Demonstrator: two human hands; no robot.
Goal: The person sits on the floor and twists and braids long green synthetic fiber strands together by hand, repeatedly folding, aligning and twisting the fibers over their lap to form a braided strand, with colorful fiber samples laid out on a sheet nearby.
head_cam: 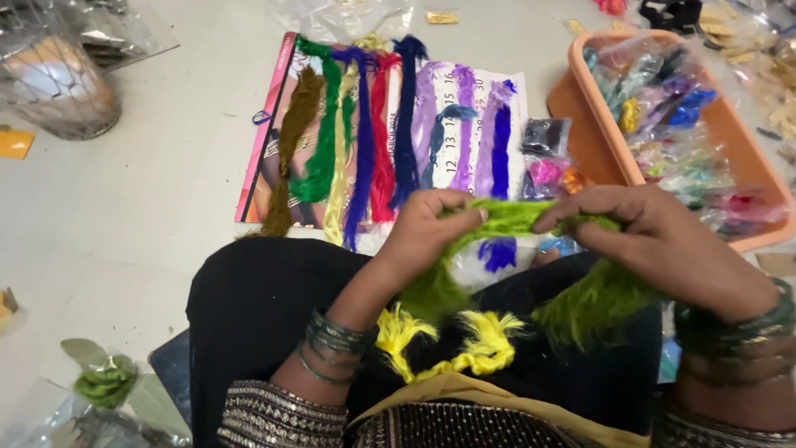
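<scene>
My left hand (431,228) and my right hand (655,241) both pinch a bundle of bright green thread (506,220), stretched level between them above my lap. Its loose green ends (593,307) hang down below my right hand. A yellow thread tassel (481,344) lies on my dark clothing under the hands. Green bangles sit on both wrists. Beyond my hands, several thread skeins (365,133) in brown, green, yellow, blue, red and purple lie side by side on a calendar sheet (514,95).
An orange plastic tray (597,141) at the right holds clear packets of coloured beads. Small bead packets (546,158) lie beside it. A wire mesh basket (54,87) stands at the far left. A bag with green thread (108,382) lies at the lower left on the pale floor.
</scene>
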